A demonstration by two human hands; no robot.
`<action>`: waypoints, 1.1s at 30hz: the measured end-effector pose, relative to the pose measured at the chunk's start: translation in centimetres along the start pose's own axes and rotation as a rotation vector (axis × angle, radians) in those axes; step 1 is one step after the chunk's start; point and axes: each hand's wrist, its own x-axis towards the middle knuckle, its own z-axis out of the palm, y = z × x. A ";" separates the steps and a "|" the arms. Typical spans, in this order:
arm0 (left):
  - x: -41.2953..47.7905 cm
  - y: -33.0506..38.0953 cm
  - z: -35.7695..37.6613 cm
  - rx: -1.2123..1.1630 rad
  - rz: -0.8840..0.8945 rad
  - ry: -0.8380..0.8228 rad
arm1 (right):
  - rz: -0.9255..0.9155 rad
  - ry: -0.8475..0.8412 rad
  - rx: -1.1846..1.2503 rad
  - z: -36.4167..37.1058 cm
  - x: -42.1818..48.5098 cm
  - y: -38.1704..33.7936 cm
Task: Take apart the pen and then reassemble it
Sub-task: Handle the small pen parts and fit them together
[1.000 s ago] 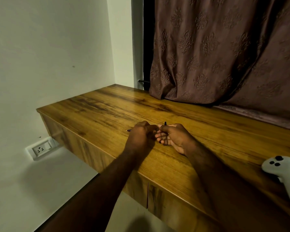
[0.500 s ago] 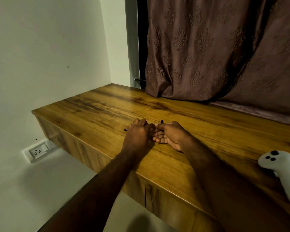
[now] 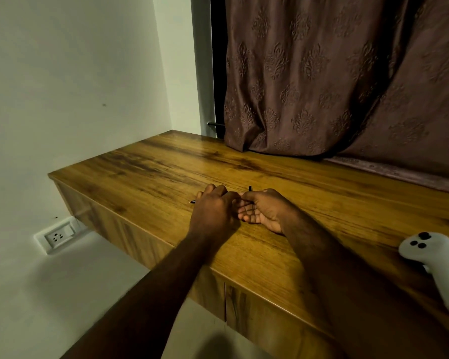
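Both hands rest together on the wooden desk (image 3: 151, 174) near its front edge. My left hand (image 3: 214, 209) is closed, back upward, around a dark pen piece whose pointed tip (image 3: 192, 201) pokes out to the left. My right hand (image 3: 263, 208) lies palm toward the left hand, fingers curled, pinching a thin black pen part (image 3: 250, 188) whose end sticks up above the thumb. The fingertips of both hands meet, and most of the pen is hidden inside them. I cannot tell whether the two visible ends belong to one joined pen.
A white game-style controller (image 3: 430, 257) lies on the desk at the right edge. A brown patterned curtain (image 3: 322, 86) hangs behind the desk and drapes onto its back. A white wall with a socket (image 3: 59, 235) stands to the left, below desk level.
The hands have stayed pressed together in the same spot on the desk, with only slight finger motion. The camera view shifted a little.
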 end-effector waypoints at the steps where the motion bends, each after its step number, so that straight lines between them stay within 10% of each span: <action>1: 0.0 0.0 0.0 -0.004 -0.005 0.006 | 0.001 0.000 -0.005 0.0 0.0 0.0; 33: -0.2 0.5 -0.6 -0.212 0.028 0.029 | 0.037 -0.039 -0.013 -0.1 0.2 -0.3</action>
